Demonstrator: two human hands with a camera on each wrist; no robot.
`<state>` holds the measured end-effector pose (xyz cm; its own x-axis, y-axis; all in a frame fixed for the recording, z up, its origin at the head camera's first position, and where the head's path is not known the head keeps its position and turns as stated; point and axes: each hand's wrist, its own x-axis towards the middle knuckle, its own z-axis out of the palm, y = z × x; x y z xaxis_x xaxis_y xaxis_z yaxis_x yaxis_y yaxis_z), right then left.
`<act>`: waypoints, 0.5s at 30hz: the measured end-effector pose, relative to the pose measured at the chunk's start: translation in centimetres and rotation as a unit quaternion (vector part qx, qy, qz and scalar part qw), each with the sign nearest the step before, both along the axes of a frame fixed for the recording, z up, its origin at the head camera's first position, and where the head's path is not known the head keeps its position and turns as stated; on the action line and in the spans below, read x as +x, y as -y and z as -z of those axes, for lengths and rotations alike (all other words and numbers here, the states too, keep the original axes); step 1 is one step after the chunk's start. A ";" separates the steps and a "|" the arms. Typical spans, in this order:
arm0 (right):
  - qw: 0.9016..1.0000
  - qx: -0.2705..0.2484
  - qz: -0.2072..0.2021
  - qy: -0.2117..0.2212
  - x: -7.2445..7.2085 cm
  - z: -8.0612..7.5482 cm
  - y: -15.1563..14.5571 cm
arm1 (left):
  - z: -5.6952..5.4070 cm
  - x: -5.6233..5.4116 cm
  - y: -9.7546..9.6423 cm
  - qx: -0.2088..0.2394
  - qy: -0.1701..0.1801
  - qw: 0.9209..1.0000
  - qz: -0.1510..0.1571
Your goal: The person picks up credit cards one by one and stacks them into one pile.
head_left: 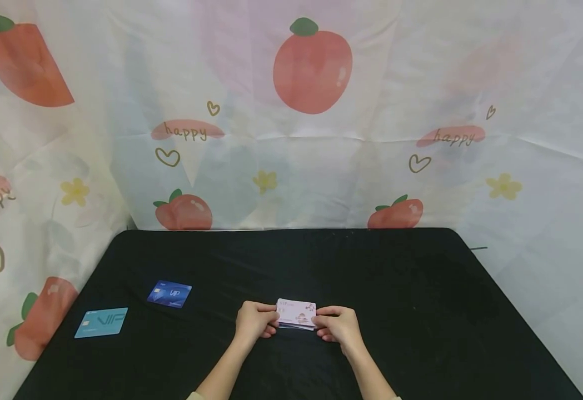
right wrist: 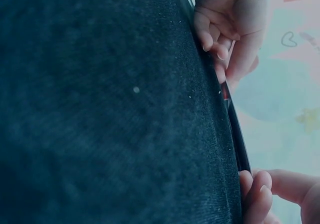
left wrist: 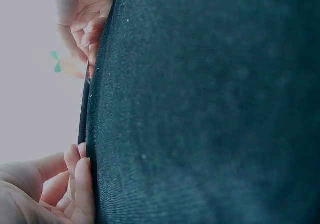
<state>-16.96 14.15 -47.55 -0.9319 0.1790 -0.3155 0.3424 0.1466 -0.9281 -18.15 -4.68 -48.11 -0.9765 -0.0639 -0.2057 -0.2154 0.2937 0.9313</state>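
Observation:
A small stack of cards (head_left: 295, 311) lies low over the black cloth, with a pale pink printed card on top and the edges of others showing below. My left hand (head_left: 255, 323) pinches its left short edge between thumb and fingers. At the opposite short edge, my right hand (head_left: 340, 326) pinches it the same way. Seen edge-on in the left wrist view, the stack (left wrist: 84, 111) is a thin dark strip between the two hands. The right wrist view shows its edge (right wrist: 239, 134) too, with fingertips close against the cloth.
To the left on the black-covered table (head_left: 421, 311) lie a teal VIP card (head_left: 101, 323) and, a little farther back, a dark blue VIP card (head_left: 169, 294). A pale curtain (head_left: 311, 166) printed with fruit hangs behind the table and along its sides.

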 end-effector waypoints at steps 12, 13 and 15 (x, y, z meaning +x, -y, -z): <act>1.000 0.023 -0.010 -0.009 0.0 0.4 0.1 | 0.1 0.0 0.0 0.010 0.000 1.000 -0.012; 1.000 0.024 -0.011 -0.010 0.0 0.4 0.1 | 0.1 0.0 0.0 0.011 -0.001 1.000 -0.012; 1.000 0.024 -0.013 -0.012 0.0 0.4 0.1 | 0.2 0.0 0.0 0.015 -0.002 1.000 -0.013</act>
<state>-16.95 14.03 -47.93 -0.9438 0.1698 -0.2837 0.3149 0.2003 -0.9277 -18.11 -4.67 -48.31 -0.9756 -0.0831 -0.2034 -0.2183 0.2603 0.9405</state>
